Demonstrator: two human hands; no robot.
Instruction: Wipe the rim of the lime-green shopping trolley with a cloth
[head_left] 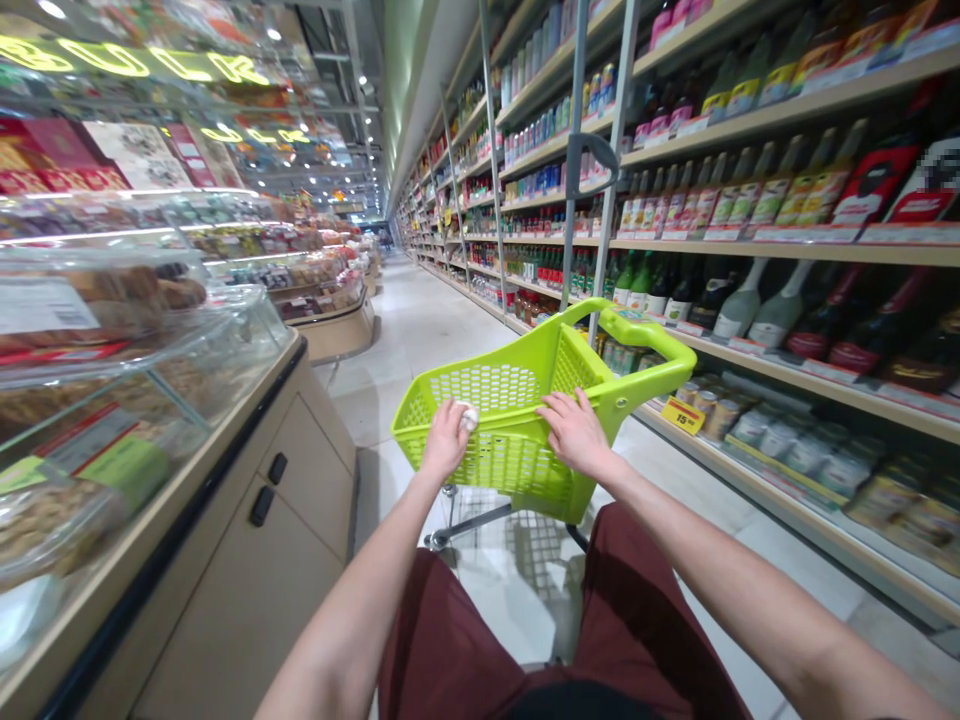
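A lime-green plastic shopping cart (517,455) stands sideways in front of my knees, its perforated basket to the left and its handle to the right. My left hand (448,440) is closed on a crumpled white wipe or tissue (469,416), at the near rim of the basket toward its front end. Only a small part of that white piece shows past my fingers. Farther right on the same rim, my right hand (576,430) grips the edge, fingers bent over it and slightly apart. Its thumb is not clearly visible.
Tall shelves (750,245) of bottles and cans line the right side, with a yellow price tag (682,415) low down. On the left is a wooden counter (247,530) with black handles and clear food bins. A pale tiled aisle (409,300) runs ahead.
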